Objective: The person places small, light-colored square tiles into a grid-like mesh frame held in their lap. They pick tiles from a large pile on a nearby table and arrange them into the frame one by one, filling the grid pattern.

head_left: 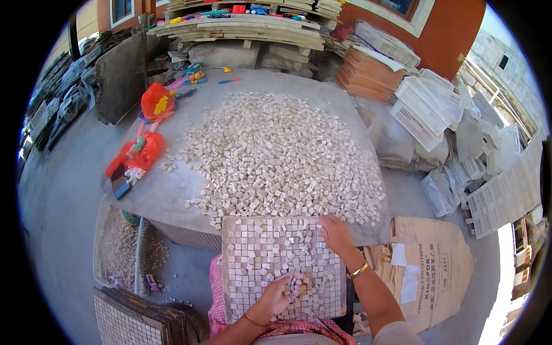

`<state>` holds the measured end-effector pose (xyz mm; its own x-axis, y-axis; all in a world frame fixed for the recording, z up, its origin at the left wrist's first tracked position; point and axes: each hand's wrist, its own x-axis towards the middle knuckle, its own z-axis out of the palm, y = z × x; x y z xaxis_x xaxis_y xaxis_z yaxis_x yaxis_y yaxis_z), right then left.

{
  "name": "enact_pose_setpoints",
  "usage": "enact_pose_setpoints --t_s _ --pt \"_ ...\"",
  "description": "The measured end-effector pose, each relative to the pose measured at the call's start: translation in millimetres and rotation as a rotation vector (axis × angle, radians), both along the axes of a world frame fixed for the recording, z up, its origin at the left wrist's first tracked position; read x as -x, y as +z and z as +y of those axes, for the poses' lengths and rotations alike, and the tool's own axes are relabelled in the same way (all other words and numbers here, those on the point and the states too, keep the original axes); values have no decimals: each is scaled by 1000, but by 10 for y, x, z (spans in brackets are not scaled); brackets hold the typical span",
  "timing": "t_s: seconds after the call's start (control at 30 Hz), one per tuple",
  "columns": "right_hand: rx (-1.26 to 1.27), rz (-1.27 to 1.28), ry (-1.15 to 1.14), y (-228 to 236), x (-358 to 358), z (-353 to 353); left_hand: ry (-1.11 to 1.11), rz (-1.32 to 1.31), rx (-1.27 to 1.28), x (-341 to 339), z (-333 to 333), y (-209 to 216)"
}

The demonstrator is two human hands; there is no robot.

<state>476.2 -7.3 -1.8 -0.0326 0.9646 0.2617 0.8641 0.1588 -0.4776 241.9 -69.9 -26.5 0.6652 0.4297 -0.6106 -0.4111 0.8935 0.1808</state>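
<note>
A square grid tray lies before me, with small pale stone tiles seated in many of its cells and others loose on top. Low on the tray, my left hand is turned partly palm up, its fingers curled round several small stone tiles. My right hand rests at the tray's far right corner with fingers bent together; whatever is between them is too small to make out. Just beyond the tray, a big heap of loose stone tiles covers much of the grey tabletop.
Red plastic bags and a phone lie at the table's left. A white crate of stone pieces stands left, above stacked tile sheets. At right are a flattened paper sack, white plastic baskets and stacked brown sheets.
</note>
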Motion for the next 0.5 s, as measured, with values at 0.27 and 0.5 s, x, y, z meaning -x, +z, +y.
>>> enact_pose_setpoints --t_s 0.27,0.5 --pt "-31 -7 19 -24 -110 12 -10 -22 -26 36 -5 -20" --pt "-30 -86 33 -117 -151 18 -6 -28 -23 32 -7 -24"
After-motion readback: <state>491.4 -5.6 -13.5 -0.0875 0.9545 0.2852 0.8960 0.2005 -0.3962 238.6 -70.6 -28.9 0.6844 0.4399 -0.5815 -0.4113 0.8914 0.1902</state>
